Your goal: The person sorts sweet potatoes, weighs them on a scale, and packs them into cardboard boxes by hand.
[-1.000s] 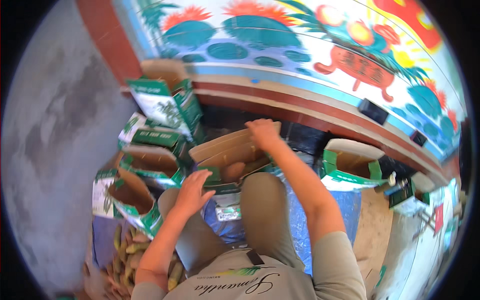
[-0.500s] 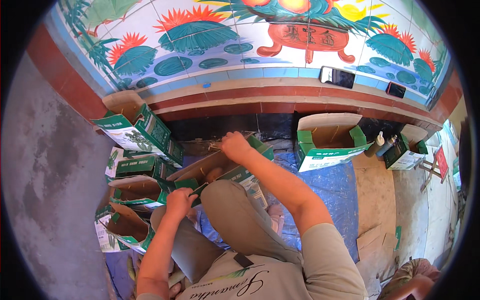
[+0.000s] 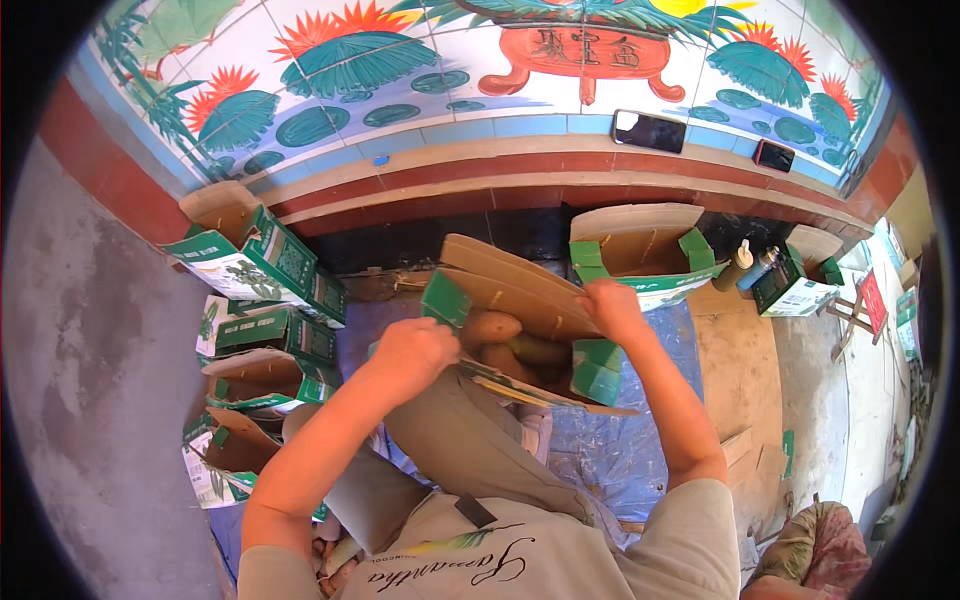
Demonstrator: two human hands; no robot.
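Note:
An open green-and-white cardboard box is tilted above my knees, its brown inside facing up. Several brown tubers lie in it, one of them yellowish green; their exact kind is unclear. My left hand is closed on the box's left side, by the green end flap. At the upper right, my right hand grips the edge of the box near the raised long flap. The fingertips of both hands are partly hidden behind the cardboard.
Similar open boxes stand stacked at the left. Another open box is by the wall, with bottles and a smaller box further right. Blue sheeting covers the floor. Phones rest on the ledge. Another person's leg shows lower right.
The box has been lifted from the floor near the stack and moved right, turning and tilting. My left hand rose with it; my right hand shifted right to its other end.

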